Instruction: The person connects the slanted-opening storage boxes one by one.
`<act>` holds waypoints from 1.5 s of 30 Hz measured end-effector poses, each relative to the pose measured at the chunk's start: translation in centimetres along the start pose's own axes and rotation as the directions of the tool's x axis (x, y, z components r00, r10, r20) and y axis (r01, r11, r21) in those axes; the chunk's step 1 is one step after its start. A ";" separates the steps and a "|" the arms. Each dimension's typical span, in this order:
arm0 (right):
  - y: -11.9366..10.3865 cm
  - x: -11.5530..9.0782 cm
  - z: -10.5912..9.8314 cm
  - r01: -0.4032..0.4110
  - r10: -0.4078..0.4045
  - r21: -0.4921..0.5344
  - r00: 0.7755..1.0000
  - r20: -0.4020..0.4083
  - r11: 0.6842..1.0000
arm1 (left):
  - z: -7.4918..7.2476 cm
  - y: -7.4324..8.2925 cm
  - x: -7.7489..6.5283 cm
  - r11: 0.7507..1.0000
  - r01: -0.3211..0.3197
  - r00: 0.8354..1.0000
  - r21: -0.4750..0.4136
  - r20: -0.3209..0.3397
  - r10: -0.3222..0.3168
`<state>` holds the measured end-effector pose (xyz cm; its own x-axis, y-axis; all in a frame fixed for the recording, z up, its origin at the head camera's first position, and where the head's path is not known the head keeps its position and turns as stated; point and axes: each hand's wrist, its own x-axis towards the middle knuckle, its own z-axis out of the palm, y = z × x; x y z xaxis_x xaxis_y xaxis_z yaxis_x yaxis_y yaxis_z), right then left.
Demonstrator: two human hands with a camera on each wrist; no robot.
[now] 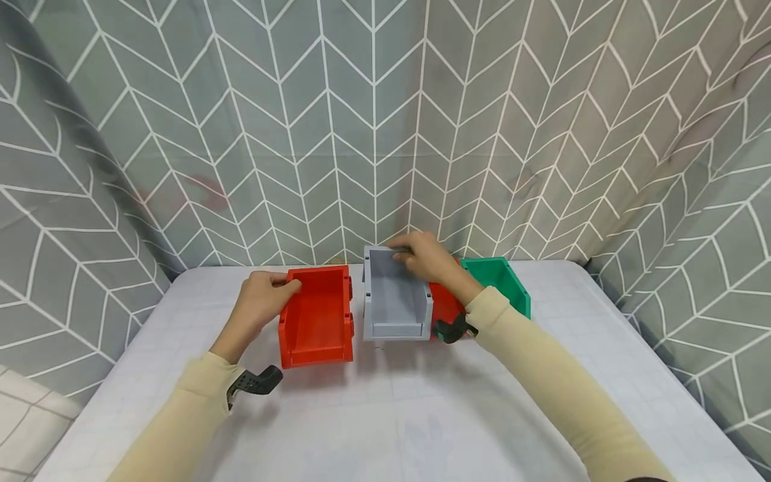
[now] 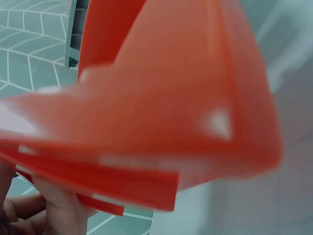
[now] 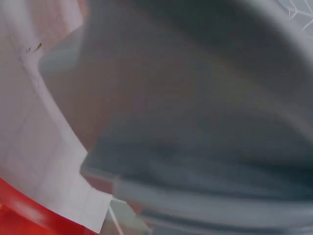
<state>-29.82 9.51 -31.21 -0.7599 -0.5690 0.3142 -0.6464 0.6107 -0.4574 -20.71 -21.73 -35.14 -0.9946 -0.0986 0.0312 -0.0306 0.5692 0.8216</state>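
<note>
Left hand point(image 1: 263, 298) pinches the red bin point(image 1: 322, 308) at its ten-o'clock wall; right hand point(image 1: 426, 258) grips the grey bin point(image 1: 394, 294) by its one-o'clock rim — thin edges likely offering purchase. The red bin is at the grey bin's nine o'clock, apart.

Side by side, curtain point(image 1: 373, 134) behind

Left bin point(image 1: 322, 314), middle bin point(image 1: 394, 294), half-hidden bin point(image 1: 444, 304), right bin point(image 1: 496, 278); last two perhaps touching.

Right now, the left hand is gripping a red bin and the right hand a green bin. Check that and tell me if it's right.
Not quite: the second color is wrong. The head view shows the right hand gripping a gray bin. The left hand does grip a red bin.
</note>
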 end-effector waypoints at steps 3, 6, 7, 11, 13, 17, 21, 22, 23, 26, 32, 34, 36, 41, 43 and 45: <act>-0.7 -0.6 -0.3 0.012 -0.012 -0.004 1.000 0.004 1.000 | 0.0 0.1 -0.9 1.000 0.002 1.000 -0.003 0.015 -0.001; -1.3 -1.3 -0.6 0.020 -0.020 -0.012 1.000 0.009 1.000 | 0.2 0.2 -1.8 1.000 0.014 0.999 -0.004 0.029 -0.014; -1.4 -1.5 -0.7 0.020 -0.020 -0.010 1.000 0.011 1.000 | 0.3 0.2 -2.2 1.000 0.017 0.999 -0.004 0.031 -0.017; -1.8 -2.6 -1.3 0.031 -0.031 -0.001 0.999 -0.006 1.000 | 0.6 0.4 -3.6 1.000 0.012 1.000 -0.005 0.021 -0.012; -1.9 -3.3 -1.6 0.037 -0.037 0.005 0.999 -0.019 0.999 | 0.8 0.5 -4.4 1.000 0.010 1.000 -0.001 0.015 -0.010; -2.2 -4.7 -2.1 0.056 -0.055 0.021 0.998 -0.025 0.998 | 1.2 0.7 -5.8 1.000 0.008 1.000 0.001 0.012 -0.008; -2.5 -5.9 -2.4 0.064 -0.063 0.037 0.998 -0.013 0.997 | 1.5 0.9 -6.9 1.000 -0.001 1.000 0.000 0.014 0.001; -2.6 -6.2 -2.5 0.063 -0.063 0.039 0.998 -0.009 0.997 | 1.6 0.9 -7.1 1.000 -0.004 1.000 0.000 0.013 0.004; -2.8 -6.5 -2.5 0.060 -0.060 0.040 0.998 -0.006 0.997 | 1.7 0.9 -7.2 1.000 -0.007 1.000 -0.002 0.012 0.007; -3.3 -7.2 -2.7 0.052 -0.052 0.042 0.999 0.000 0.998 | 2.0 1.0 -7.7 1.000 -0.011 1.000 -0.010 0.013 0.011; -3.6 -8.6 -2.1 0.044 -0.046 0.046 0.999 0.026 0.998 | 2.9 0.5 -8.4 1.000 0.018 1.000 -0.021 0.024 -0.017; -3.6 -9.0 -1.8 0.037 -0.039 0.036 0.998 0.046 0.999 | 3.4 0.0 -8.5 0.999 0.031 0.999 -0.029 0.030 -0.030; -3.8 -9.4 -1.6 0.020 -0.021 0.021 0.998 0.061 1.000 | 3.8 -0.5 -8.6 0.999 0.027 0.999 -0.037 0.040 -0.025; -4.5 -10.6 -1.5 -0.016 0.015 0.014 0.998 0.056 1.000 | 4.7 -1.0 -8.9 0.999 0.020 0.998 -0.049 0.059 -0.017; -4.7 -11.2 -1.4 -0.021 0.020 0.022 0.999 0.046 1.000 | 5.0 -1.0 -9.1 0.998 0.032 0.998 -0.057 0.063 -0.029; -4.8 -11.6 -1.2 -0.022 0.020 0.031 0.999 0.045 0.999 | 5.4 -1.2 -9.4 0.997 0.042 0.997 -0.069 0.066 -0.038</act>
<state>-18.03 13.82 -31.70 -0.7689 -0.5808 0.2673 -0.6274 0.6053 -0.4899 -11.84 -17.12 -39.46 -0.9971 -0.0659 -0.0376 -0.0659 0.5071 0.8594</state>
